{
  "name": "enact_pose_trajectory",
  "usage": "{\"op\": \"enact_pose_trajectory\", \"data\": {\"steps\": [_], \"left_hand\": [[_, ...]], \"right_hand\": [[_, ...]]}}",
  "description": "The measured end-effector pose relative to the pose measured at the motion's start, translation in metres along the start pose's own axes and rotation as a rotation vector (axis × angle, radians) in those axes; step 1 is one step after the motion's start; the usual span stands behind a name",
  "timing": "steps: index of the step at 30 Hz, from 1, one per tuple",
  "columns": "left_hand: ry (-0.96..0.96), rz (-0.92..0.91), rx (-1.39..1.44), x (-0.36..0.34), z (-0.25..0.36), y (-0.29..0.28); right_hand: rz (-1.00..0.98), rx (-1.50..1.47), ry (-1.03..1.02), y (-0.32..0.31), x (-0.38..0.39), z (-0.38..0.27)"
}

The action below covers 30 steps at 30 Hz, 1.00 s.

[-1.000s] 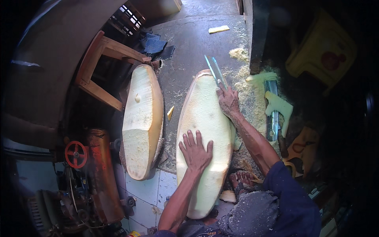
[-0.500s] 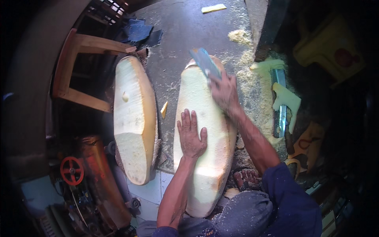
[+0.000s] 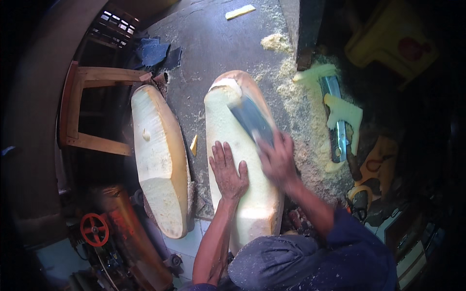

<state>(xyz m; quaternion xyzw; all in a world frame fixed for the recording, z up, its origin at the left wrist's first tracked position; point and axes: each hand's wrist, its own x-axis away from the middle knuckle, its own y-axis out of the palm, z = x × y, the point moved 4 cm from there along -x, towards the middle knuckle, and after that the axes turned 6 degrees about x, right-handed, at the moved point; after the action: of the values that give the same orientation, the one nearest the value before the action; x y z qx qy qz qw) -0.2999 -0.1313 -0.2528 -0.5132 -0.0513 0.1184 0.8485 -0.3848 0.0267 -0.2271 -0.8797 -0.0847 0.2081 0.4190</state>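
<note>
A long pale-yellow foam seat pad (image 3: 255,194) lies lengthwise in front of me, its far end rounded with a whitish patch. My left hand (image 3: 229,177) rests flat on its upper face, fingers stretched out and thumb apart. Wrapped round a flat blue-grey sanding block (image 3: 251,120), my right hand (image 3: 280,162) holds it against the right half of the foam; motion blurs both. What is under the block is hidden. To the left lies a second similar foam pad (image 3: 153,155) with a small loose chip (image 3: 146,135) on it.
Foam crumbs (image 3: 277,42) cover the dark surface on the right. Beyond them lie a shiny metal bar (image 3: 338,143) and a foam scrap (image 3: 343,116). At left stand a wooden frame (image 3: 99,140) and an orange tank (image 3: 141,247) beside a red handwheel (image 3: 94,230).
My right hand has drawn the sanding block from the pad's far end back toward me. My left hand stays flat on the foam. The whole view has shifted a little.
</note>
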Motion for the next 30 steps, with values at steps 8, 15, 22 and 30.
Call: {"op": "enact_pose_trajectory", "data": {"steps": [8, 15, 22, 30], "left_hand": [[-0.005, 0.013, -0.018, 0.003, 0.001, -0.002], [0.015, 0.034, -0.019, 0.002, 0.0, 0.001], [-0.009, 0.024, 0.002, 0.003, -0.002, -0.004], [0.009, 0.006, -0.046, 0.011, -0.003, 0.001]], "right_hand": [[-0.03, -0.052, 0.133, 0.036, -0.075, -0.003], [-0.043, 0.017, 0.04, 0.003, 0.034, 0.007], [0.069, -0.03, 0.087, 0.043, -0.085, -0.01], [0.118, -0.012, 0.042, 0.017, -0.006, -0.004]]}}
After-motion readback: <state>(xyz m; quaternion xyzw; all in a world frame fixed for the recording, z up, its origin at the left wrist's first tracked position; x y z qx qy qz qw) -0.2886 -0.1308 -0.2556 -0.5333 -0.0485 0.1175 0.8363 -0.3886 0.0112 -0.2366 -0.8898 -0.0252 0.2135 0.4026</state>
